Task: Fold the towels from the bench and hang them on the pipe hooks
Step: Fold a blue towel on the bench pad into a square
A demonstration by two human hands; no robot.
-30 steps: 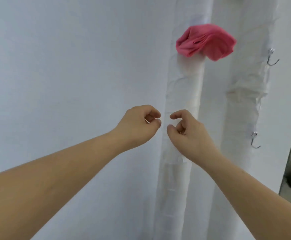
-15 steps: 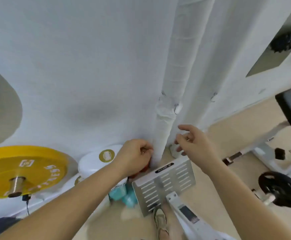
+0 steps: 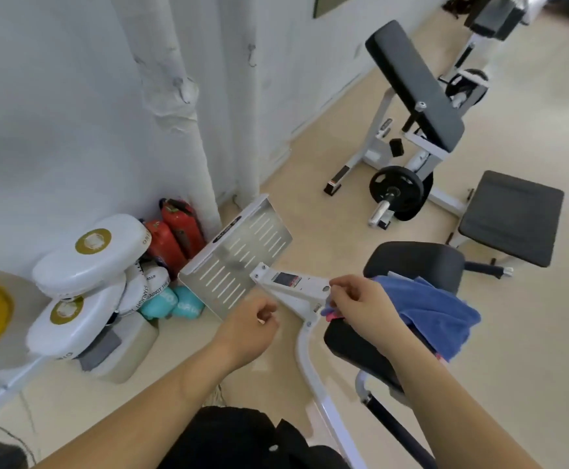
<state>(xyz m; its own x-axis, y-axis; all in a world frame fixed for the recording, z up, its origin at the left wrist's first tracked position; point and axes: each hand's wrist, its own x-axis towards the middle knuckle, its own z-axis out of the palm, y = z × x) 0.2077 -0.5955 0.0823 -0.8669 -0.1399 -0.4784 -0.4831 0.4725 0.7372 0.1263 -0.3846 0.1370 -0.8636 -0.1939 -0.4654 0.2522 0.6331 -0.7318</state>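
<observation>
A blue towel (image 3: 435,313) is heaped on the black padded desk (image 3: 415,262), with a pink edge (image 3: 331,315) showing beneath it. The towel's near corner is pinched by the right hand (image 3: 366,308) fingers (image 3: 339,285). The left hand (image 3: 247,330) is held just beside, loosely curled, empty, above the floor (image 3: 344,218).

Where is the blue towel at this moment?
In the head view, lower right, the blue towel lies on the black seat pad of the bench, right beside the right hand, which reaches its edge.
</observation>
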